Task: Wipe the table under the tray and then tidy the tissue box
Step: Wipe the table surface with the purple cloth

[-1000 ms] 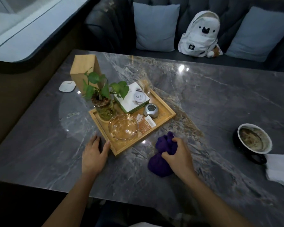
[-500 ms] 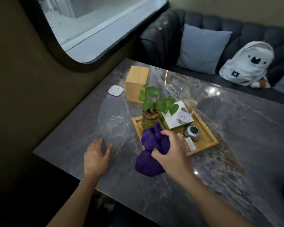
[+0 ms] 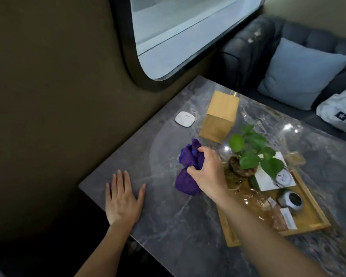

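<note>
My right hand grips a bunched purple cloth pressed on the grey marble table, just left of the wooden tray. The tray carries a potted green plant, a white box, a glass ashtray and a small round silver device. My forearm crosses the tray's near corner. A wooden tissue box stands upright behind the cloth. My left hand lies flat on the table's near left corner, fingers spread, holding nothing.
A small white pad lies near the table's left edge by the wall. A dark sofa with a blue cushion and a white backpack runs behind the table. A window is set in the wall at left.
My right hand has carried the purple cloth from in front of the tray to the table left of it. My left hand let go of the tray and slid to the table corner. The view swung left.
</note>
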